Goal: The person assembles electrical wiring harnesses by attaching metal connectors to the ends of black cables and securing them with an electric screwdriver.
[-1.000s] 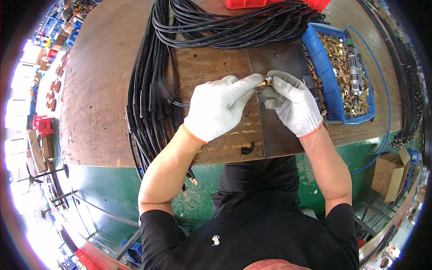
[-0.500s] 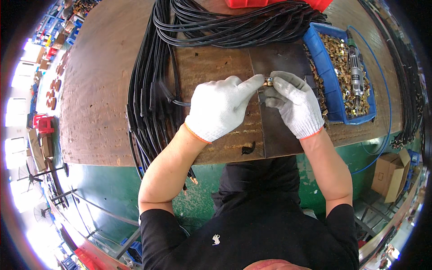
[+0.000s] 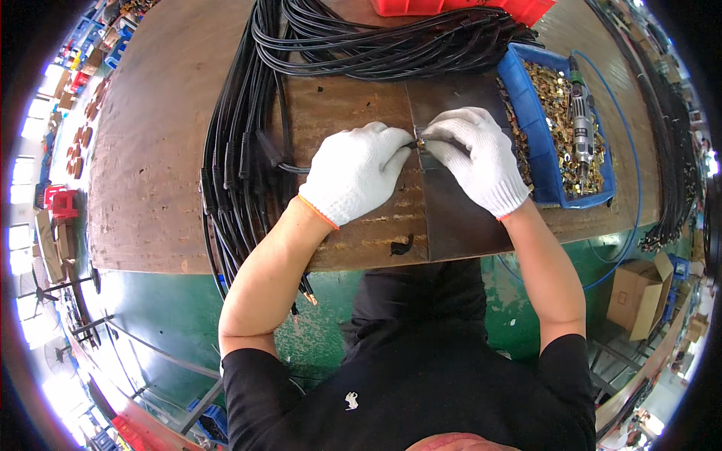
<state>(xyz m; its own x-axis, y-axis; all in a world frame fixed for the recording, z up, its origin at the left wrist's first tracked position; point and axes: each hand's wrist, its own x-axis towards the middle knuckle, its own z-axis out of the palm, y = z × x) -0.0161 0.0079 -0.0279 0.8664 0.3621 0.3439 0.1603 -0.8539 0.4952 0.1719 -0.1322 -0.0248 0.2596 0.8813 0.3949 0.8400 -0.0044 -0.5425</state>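
Note:
Both my hands wear white knit gloves with orange cuffs and meet above the middle of the table. My left hand (image 3: 352, 174) is closed around a black cable (image 3: 292, 168), which runs into the fist from the left. Between the fingertips of both hands sits a small brass-coloured metal fitting (image 3: 420, 143), mostly covered by the gloves. My right hand (image 3: 480, 159) pinches it from the right, fingers bent. Whether the fitting is on the cable's end cannot be made out.
Long black cables (image 3: 248, 113) lie bundled at the left and across the back. To the right, a blue bin (image 3: 538, 143) holds many brass-coloured parts, with a grey power tool (image 3: 582, 124) and blue hose on top. A red bin (image 3: 459, 9) stands behind. A black scrap (image 3: 401, 245) lies near the front edge.
My right hand has turned, its fingers now pointing left over the fitting. Both hands have drawn tightly together, hiding more of the fitting. The whole view has shifted slightly.

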